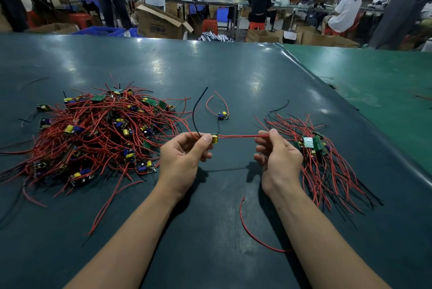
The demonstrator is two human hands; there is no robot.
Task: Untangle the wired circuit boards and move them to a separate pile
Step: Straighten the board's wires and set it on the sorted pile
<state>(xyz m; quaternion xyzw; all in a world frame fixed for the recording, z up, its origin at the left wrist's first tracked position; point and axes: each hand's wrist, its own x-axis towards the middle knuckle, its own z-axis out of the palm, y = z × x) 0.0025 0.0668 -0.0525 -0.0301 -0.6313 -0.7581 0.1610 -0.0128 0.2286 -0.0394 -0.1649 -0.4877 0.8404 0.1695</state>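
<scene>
A big tangled heap of small circuit boards with red and black wires (98,134) lies on the left of the dark mat. A smaller, combed-out pile of wired boards (320,155) lies on the right. Between them, above the mat, my left hand (184,160) pinches one small board with a yellow capacitor (214,138). Its red wires (240,136) run taut to my right hand (278,160), which pinches them between thumb and fingers. A black wire curls up from the held board.
One single wired board (223,116) lies alone beyond my hands. A loose red wire (252,230) curves on the mat near my right forearm. The dark mat's (210,73) right edge meets a green surface (374,78). People and cardboard boxes fill the background.
</scene>
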